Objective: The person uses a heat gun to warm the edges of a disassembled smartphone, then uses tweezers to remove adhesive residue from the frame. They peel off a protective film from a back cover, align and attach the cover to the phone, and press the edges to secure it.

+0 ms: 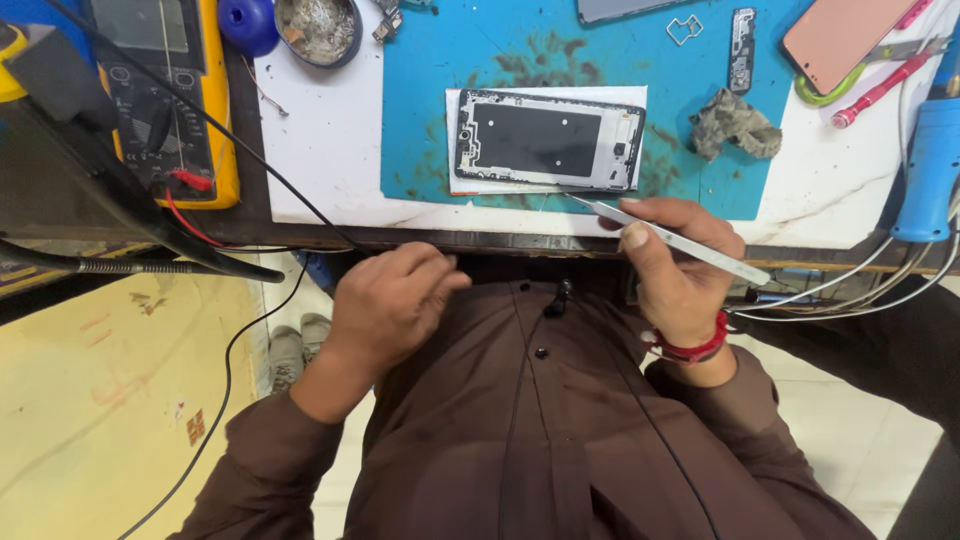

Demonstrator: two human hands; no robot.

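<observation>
Tweezers point(672, 238) sit pinched in the right hand point(680, 270), thumb on top, tips aimed at the near edge of the phone frame point(548, 140) but not quite touching it, as far as can be seen. Frame lies open-side up, dark panel in the middle, on a white sheet at the centre of the blue mat point(440, 60), close to the counter point(330, 150) edge. Left hand point(392, 300) hangs off the counter over the person's lap w/ fingers curled loosely; it looks empty, though anything tiny between the fingertips can't be made out.

Risk, judged from this: the frame isn't held down, so a push from the tweezer tips could skid it or scratch the panel; being so near the edge, any small part lifted could drop to the floor.

Around it: crumpled rag point(735, 122) to the right of the frame, small dark strip part point(742, 35) above it, pink phone point(840, 40) at top right, blue tool handle point(925, 165) at far right w/ cables. Yellow multimeter point(165, 90) at far left, red & black leads trailing; round dish point(318, 28) of grey residue beside it. No packaging or signs in view.
</observation>
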